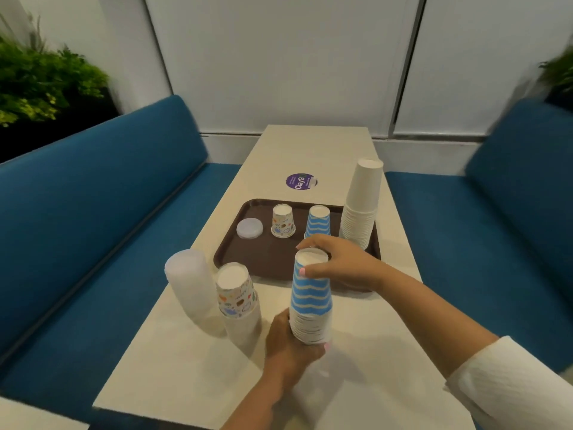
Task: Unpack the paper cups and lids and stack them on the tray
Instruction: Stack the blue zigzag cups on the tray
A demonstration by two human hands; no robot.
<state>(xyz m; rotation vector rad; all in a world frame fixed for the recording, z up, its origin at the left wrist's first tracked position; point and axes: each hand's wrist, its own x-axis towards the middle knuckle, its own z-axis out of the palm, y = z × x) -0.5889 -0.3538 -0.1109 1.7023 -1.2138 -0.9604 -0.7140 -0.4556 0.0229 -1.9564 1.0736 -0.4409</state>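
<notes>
Booth setup: I'm at a long cream table point(310, 144) that runs away from me to the far wall. Round purple sticker point(300, 181) on the tabletop. Blue upholstered bench point(93, 187) on my left, matching blue bench point(511, 197) on my right. Far wall is white panels point(279, 57) split by dark vertical seams. Green plants point(40, 79) behind the left bench, more foliage point(558, 69) top right. Lighting soft, even.

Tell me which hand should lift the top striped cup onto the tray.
Right. The right hand already grips the top of the striped stack, beside the tray; the left hand holds the stack's base.
</notes>
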